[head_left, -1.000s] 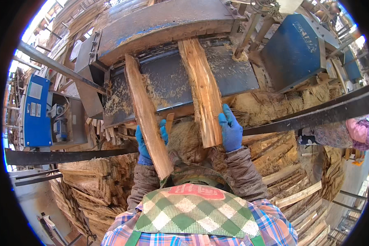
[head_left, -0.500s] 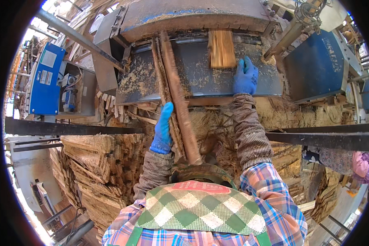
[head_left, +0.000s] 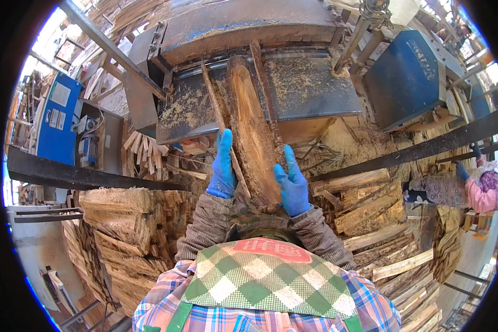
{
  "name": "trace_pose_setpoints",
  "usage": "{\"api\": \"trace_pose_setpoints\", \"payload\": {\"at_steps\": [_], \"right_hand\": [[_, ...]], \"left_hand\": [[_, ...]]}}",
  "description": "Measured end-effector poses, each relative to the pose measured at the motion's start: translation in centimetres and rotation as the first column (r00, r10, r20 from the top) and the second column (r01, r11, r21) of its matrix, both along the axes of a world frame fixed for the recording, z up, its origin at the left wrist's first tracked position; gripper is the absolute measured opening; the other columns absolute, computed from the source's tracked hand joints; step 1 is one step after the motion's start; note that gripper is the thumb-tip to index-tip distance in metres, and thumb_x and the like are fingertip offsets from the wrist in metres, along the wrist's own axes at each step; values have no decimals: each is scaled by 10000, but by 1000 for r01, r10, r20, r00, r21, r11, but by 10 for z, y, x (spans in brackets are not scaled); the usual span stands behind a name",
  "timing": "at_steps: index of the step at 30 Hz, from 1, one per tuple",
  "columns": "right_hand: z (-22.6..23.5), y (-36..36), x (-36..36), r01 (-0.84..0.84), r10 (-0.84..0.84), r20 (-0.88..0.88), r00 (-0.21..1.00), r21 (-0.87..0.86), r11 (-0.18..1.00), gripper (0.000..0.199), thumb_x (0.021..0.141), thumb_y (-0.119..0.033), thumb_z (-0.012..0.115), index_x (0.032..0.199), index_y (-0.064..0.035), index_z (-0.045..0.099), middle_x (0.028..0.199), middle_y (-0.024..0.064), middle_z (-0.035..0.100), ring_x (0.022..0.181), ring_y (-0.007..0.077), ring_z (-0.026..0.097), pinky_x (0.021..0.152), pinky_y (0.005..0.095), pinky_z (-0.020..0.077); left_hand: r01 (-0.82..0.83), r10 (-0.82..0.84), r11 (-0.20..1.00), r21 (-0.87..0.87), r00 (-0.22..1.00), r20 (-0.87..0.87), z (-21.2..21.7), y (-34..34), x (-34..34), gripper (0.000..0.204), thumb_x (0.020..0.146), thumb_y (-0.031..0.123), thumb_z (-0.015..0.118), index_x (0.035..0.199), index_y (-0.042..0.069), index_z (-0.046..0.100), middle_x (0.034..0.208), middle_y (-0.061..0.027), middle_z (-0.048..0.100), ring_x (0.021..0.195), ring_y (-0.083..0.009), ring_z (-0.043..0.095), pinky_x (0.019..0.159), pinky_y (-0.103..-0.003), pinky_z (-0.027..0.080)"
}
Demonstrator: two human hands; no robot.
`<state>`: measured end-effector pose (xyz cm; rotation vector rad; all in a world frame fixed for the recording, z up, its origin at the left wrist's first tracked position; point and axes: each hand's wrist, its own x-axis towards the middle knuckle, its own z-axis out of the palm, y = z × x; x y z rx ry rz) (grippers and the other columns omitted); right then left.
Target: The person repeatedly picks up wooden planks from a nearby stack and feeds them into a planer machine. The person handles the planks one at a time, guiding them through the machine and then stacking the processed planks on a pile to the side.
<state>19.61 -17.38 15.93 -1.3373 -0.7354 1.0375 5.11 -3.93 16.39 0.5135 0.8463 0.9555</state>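
Long, bark-edged brown wooden plank [head_left: 251, 124] rests on the dark, sawdust-strewn steel table [head_left: 312, 94], near end overhanging; probably stiff, fairly heavy, best held by both long edges. Blue-gloved left hand [head_left: 223, 169] flanks it, grip unclear; blue-gloved right hand [head_left: 293, 185] has parted fingers. White labels [head_left: 61, 94] are illegible.

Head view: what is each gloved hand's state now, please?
Left blue-gloved hand: at the thin brown wooden strip; grip cannot be told.
Right blue-gloved hand: open, beside the wide brown wooden board; contact cannot be told.
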Motion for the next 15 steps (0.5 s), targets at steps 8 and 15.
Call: {"api": "trace_pose_setpoints", "payload": {"at_steps": [8,15], "right_hand": [[-10,-66,37,262,-294,-117,949,-229,937,600,1004,-184,700,1521,2,460,1075,25,717,856,53,598,735,241,512],[-32,-53,16,240,-263,-52,963,-268,933,559,945,-293,781,1352,30,576,1252,137,669,1076,199,636,900,343,530]], "left_hand": [[44,-39,999,11,953,-301,-28,-32,-34,1080,870,577,779,1612,3,243,1552,-189,439,1380,-318,485,1099,-423,482],[-16,18,1000,9,933,-360,-29,-53,23,1012,878,519,800,1582,-22,316,1488,-156,517,1297,-292,543,1058,-428,499]]}}
